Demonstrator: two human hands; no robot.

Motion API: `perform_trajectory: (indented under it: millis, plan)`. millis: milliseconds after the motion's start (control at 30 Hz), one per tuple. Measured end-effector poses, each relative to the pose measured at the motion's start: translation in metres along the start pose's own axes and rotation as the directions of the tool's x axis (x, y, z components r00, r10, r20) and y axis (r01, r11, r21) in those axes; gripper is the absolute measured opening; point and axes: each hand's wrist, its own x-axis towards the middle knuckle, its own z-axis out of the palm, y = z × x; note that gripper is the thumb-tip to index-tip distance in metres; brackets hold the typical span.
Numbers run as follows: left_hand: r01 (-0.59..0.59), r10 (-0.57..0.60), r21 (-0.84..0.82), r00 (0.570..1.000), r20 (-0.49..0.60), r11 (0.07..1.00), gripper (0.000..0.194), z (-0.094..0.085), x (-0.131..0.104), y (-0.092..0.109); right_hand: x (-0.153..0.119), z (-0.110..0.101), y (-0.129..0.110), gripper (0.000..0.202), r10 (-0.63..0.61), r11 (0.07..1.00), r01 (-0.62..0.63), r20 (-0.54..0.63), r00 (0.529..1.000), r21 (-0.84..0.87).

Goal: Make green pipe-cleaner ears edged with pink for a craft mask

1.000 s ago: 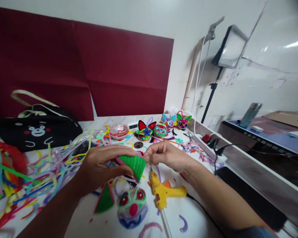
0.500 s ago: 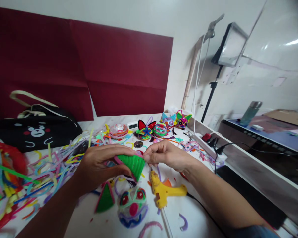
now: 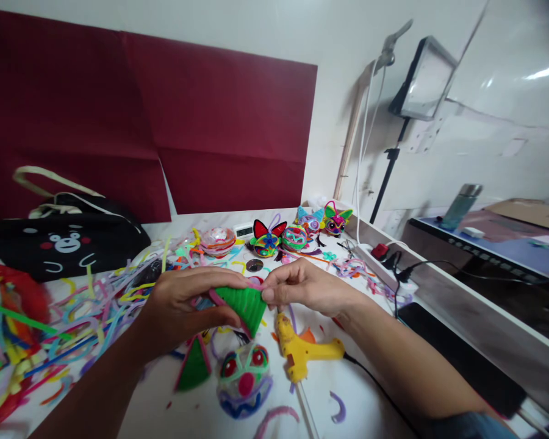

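My left hand (image 3: 192, 308) is closed round a green triangle of pipe cleaners (image 3: 241, 308) with pink edging, thumb in front and fingers over the top. At the triangle's upper right corner, my right hand (image 3: 293, 283) pinches the pink edging. Below them lies a second green triangle (image 3: 193, 367), also edged in pink. Beside it sits a clear ball decorated as a face (image 3: 244, 381), with red eyes, a pink nose and a blue zigzag mouth. A yellow glue gun (image 3: 304, 350) lies under my right wrist, its nozzle near my right fingers.
Loose pipe cleaners (image 3: 105, 317) cover the left side of the table, by a black bag (image 3: 68, 241). Several decorated balls (image 3: 266, 239) stand at the back. A power strip (image 3: 387, 268) and a black flat object (image 3: 462, 360) lie along the right edge.
My right fingers have shifted slightly onto the triangle's upper corner, pressing the pink edging. The triangle and my left hand stay almost in place.
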Motion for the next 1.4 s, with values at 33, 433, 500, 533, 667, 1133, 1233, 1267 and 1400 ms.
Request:
perform_trajectory:
  millis: [33, 433, 500, 533, 667, 1133, 1233, 1267, 1400]
  plan:
    - [0.005, -0.005, 0.003, 1.000, 0.003, 1.000, 0.036, 0.000, 0.000, 0.000, 0.000, 0.000, 0.001, 0.030, 0.002, 1.000, -0.002, 0.000, 1.000, 0.002]
    - [0.038, -0.038, 0.001, 0.999, 0.000, 0.999, 0.032, 0.001, -0.001, 0.001, -0.001, 0.001, 0.001, 0.028, 0.035, 0.999, -0.035, 0.010, 0.999, -0.005]
    - [0.022, -0.022, 0.009, 0.999, -0.024, 1.000, 0.031, 0.000, 0.000, 0.002, -0.002, 0.003, -0.002, 0.027, 0.032, 0.999, -0.032, 0.009, 0.999, 0.020]
    - [0.009, -0.008, 0.020, 0.999, -0.036, 1.000, 0.032, 0.000, 0.000, 0.002, -0.003, 0.003, -0.004, 0.029, 0.022, 1.000, -0.022, 0.005, 1.000, 0.022]
    - [-0.033, 0.038, 0.059, 0.997, -0.073, 0.998, 0.036, -0.002, 0.002, 0.002, -0.007, 0.006, -0.006, 0.035, -0.089, 0.994, 0.085, -0.063, 0.994, -0.070]
    - [-0.013, 0.026, 0.077, 0.986, -0.167, 0.997, 0.032, -0.004, 0.000, 0.003, -0.011, 0.010, -0.009, 0.033, -0.211, 0.955, 0.193, -0.063, 0.975, -0.224]
    - [-0.030, 0.045, 0.097, 0.987, -0.155, 0.995, 0.035, -0.004, 0.000, 0.006, -0.008, 0.008, -0.009, 0.040, -0.117, 0.988, 0.115, -0.021, 0.993, -0.103]
    - [-0.029, 0.045, 0.101, 0.985, -0.164, 0.994, 0.035, -0.004, 0.000, 0.006, -0.007, 0.007, -0.008, 0.040, -0.096, 0.993, 0.095, -0.014, 0.995, -0.064]
    - [-0.056, 0.077, 0.116, 0.980, -0.186, 0.992, 0.036, -0.002, -0.001, 0.008, -0.004, 0.006, -0.005, 0.039, -0.028, 0.997, 0.029, -0.021, 0.999, 0.071]
